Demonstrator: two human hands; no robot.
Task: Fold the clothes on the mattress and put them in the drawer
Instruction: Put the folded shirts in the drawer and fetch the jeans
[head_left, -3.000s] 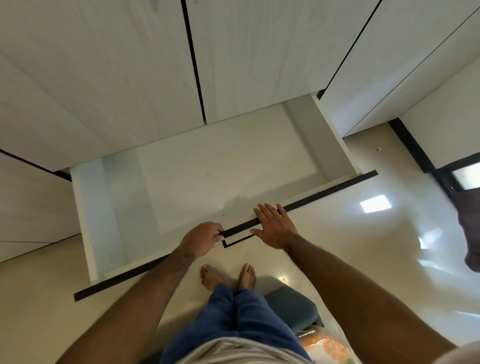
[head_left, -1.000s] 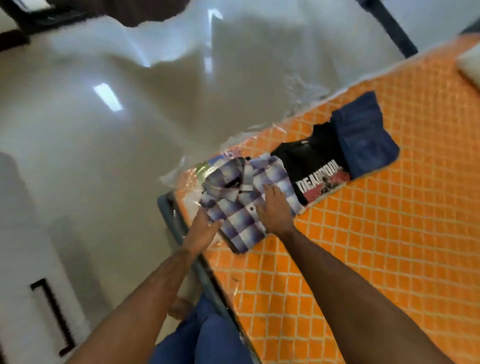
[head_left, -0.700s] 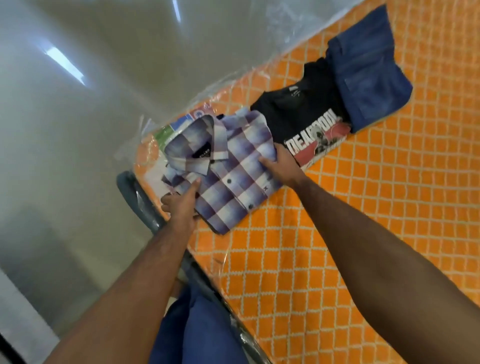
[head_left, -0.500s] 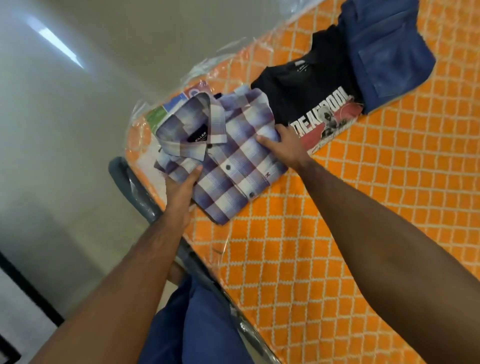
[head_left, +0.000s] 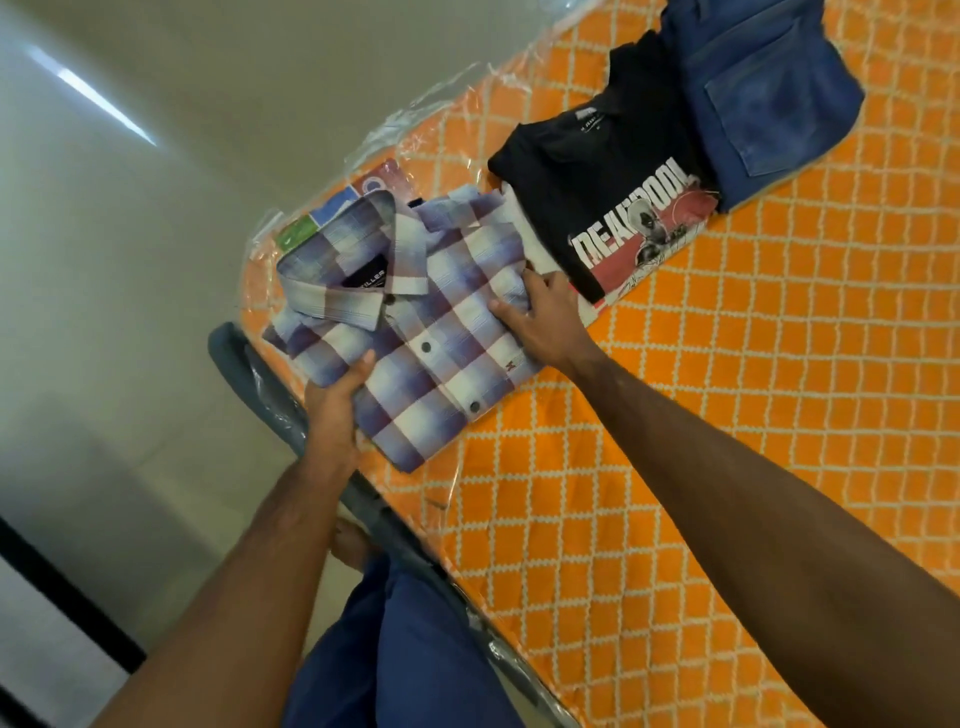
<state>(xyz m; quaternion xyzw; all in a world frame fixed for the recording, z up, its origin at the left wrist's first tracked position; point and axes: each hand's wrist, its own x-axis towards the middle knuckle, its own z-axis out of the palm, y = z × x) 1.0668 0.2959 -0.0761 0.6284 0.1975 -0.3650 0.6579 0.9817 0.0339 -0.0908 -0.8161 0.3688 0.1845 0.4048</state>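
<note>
1. Floor, pale and glossy, fills the left of the frame, with a bright streak of reflected light in the upper left.
2. Left hand, just left of centre, grips the near-left edge of the folded plaid shirt: the thumb lies on top of the cloth, and the other fingers are hidden under it.
3. Plaid shirt, in blue, maroon and white checks, lies folded at the corner of the mattress, collar toward the upper left and buttoned placket running toward lower right; whether it is lifted off the surface cannot be told.
4. Right hand, at centre, clamps the shirt's far-right edge, fingers curled over the fold and bunching the cloth.
5. Black Deadpool T-shirt, folded, lies just right of the plaid shirt in the upper centre, print facing up.
6. Folded blue jeans sit at the upper right, overlapping the T-shirt's far edge, a back pocket showing.
7. Mattress, orange with a white lattice pattern and wrapped in clear plastic, fills the right half of the frame.
8. Along the bottom centre, the person's blue trousers and one bare foot show beside the mattress's grey edge.
</note>
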